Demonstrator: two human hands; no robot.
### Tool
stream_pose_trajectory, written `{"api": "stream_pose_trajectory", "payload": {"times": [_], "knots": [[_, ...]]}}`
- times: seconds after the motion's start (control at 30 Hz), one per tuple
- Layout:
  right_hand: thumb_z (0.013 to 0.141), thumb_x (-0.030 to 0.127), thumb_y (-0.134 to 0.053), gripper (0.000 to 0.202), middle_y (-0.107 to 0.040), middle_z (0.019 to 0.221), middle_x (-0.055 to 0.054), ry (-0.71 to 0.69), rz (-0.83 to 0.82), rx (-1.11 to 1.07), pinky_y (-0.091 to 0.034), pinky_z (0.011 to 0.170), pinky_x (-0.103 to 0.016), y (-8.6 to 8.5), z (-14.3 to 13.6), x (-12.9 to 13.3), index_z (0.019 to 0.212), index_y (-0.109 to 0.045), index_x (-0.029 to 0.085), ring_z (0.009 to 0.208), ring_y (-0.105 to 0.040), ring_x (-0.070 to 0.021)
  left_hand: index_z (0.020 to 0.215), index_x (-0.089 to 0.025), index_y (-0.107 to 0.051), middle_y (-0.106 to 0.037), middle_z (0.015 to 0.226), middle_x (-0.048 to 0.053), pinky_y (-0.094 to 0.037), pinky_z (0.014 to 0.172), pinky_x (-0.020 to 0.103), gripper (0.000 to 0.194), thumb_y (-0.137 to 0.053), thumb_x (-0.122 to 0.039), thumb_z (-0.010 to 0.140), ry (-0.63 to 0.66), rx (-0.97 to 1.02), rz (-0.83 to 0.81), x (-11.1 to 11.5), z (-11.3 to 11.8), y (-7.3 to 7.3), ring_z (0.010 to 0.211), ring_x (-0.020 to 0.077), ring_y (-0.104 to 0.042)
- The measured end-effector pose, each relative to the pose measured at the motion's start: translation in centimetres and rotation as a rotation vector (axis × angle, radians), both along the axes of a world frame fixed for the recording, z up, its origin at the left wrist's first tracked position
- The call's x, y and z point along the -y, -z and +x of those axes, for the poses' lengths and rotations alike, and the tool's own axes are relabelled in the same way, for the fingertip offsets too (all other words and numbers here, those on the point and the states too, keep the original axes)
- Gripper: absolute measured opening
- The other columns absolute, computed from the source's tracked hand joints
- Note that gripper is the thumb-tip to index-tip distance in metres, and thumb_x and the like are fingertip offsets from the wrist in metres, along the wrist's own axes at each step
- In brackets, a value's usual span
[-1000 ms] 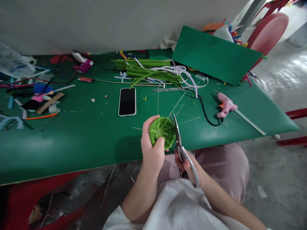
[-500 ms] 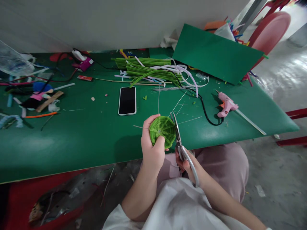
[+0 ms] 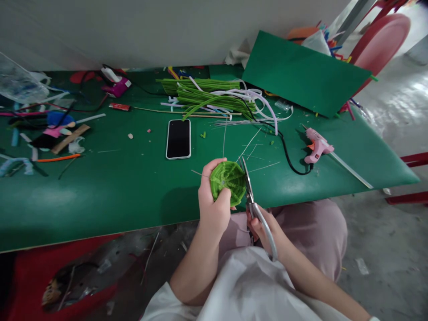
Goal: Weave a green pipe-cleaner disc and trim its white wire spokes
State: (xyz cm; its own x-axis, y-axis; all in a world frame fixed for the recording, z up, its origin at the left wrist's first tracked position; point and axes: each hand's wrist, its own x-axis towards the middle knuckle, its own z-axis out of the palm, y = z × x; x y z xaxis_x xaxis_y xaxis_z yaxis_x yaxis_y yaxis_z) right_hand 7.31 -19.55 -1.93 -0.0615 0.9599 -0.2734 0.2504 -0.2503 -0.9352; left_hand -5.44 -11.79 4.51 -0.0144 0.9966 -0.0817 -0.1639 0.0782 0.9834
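Showing over the green bench [image 3: 133, 191] near its front edge, a round green piece [image 3: 230, 176] is held by the left hand [image 3: 214, 214], and just beside it, silver scissors [image 3: 256, 211] are gripped by the right hand [image 3: 272, 224]

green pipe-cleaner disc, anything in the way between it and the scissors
Nothing visible stands between the green pipe-cleaner disc and the scissors in the right hand: the blades lie close beside its right edge, though contact is hard to tell. The left hand grips the opposite side, thumb on its face.
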Motion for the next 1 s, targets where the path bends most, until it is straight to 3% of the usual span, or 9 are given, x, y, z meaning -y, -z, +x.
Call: {"api": "stream_pose_trajectory", "payload": {"times": [0.2,0.47,0.77,1.0], "knots": [[0.081,0.055,-0.039,0.042,-0.043,0.051,0.002,-0.009,0.013,0.294,-0.031,0.045,-0.021,-1.9,0.5,-0.8,0.059,-0.041,0.019,0.049,-0.04,-0.0107,0.105,-0.028,-0.053,-0.055,0.091,0.002,-0.04,0.031,0.013,0.054,-0.042,-0.002,0.059,-0.023,0.017,-0.038,-0.1,0.5,-0.1,0.053,0.0083,-0.051],[0.082,0.055,-0.039,0.045,-0.042,0.047,0.003,-0.019,0.031,0.344,-0.028,0.043,-0.021,-2.6,2.1,-2.4,0.054,-0.037,0.019,0.045,-0.037,-0.0093,0.104,-0.027,-0.052,-0.055,0.096,0.003,-0.04,0.032,0.014,0.053,-0.043,-0.002,0.058,-0.02,0.109,-0.074,-1.4,1.3,0.2,0.06,0.0123,-0.057],[0.079,0.06,-0.038,0.05,-0.041,0.041,0.002,-0.064,-0.025,0.518,-0.026,0.041,-0.023,-3.9,4.1,-5.4,0.049,-0.039,0.02,0.039,-0.036,-0.0093,0.106,-0.028,-0.049,-0.053,0.085,0.001,-0.039,0.032,0.016,0.052,-0.041,-0.007,0.059,-0.11,0.222,-0.08,-3.6,3.3,3.0,0.047,0.0083,-0.054],[0.077,0.066,-0.035,0.057,-0.04,0.039,0.002,-0.087,-0.06,0.59,-0.026,0.04,-0.024,-3.5,5.6,-7.3,0.044,-0.039,0.02,0.037,-0.035,-0.0093,0.106,-0.027,-0.048,-0.053,0.085,0.001,-0.038,0.032,0.016,0.053,-0.041,-0.008,0.057,-0.129,0.249,-0.144,-5.4,4.6,4.2,0.043,0.0063,-0.052]]}}
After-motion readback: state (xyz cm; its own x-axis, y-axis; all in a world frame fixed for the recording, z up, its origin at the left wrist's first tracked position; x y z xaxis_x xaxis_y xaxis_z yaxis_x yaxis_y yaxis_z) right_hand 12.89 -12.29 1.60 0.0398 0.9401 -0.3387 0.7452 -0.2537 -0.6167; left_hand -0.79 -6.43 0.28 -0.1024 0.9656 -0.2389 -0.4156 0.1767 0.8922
